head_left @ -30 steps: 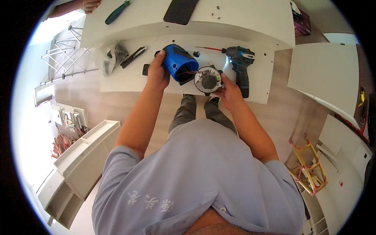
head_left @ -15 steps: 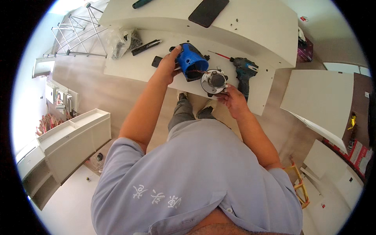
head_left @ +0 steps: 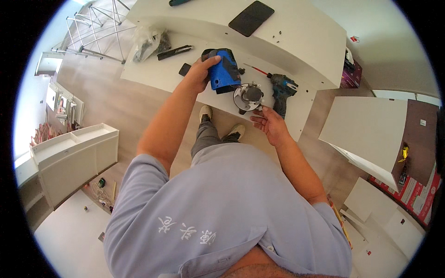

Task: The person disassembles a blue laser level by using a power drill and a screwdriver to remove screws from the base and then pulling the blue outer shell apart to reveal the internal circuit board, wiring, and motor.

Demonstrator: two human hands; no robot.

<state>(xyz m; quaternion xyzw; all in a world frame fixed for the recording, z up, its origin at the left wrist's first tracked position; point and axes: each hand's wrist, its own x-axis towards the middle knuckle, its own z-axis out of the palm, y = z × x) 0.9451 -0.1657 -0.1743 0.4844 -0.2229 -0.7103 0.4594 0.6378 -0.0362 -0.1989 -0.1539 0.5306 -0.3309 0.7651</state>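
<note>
My left hand (head_left: pixel 202 75) grips a blue cylindrical tool housing (head_left: pixel 224 74) with black parts, its thumb over the top side and its open end toward me. At that end a round silver motor part (head_left: pixel 249 96) with a dark round centre hangs just above the board's near edge, with thin wires between the two. The fingertips of my right hand (head_left: pixel 272 125) pinch the motor part's right edge. Beside it lies a blue-and-black cordless drill (head_left: pixel 282 90) with a red-shafted screwdriver bit (head_left: pixel 258 70) pointing left.
Behind the housing lie a black folding knife-like tool (head_left: pixel 175 52), a clear plastic bag (head_left: pixel 147 45) of dark parts and a small black piece (head_left: pixel 184 69). A dark flat phone-like slab (head_left: pixel 251 18) and several small screws (head_left: pixel 276 36) rest on the raised white panel (head_left: pixel 306 41).
The housing has tipped more upright, its open end turning down toward me. My right hand and the motor part have shifted slightly left and nearer to me. The view has tilted a little.
</note>
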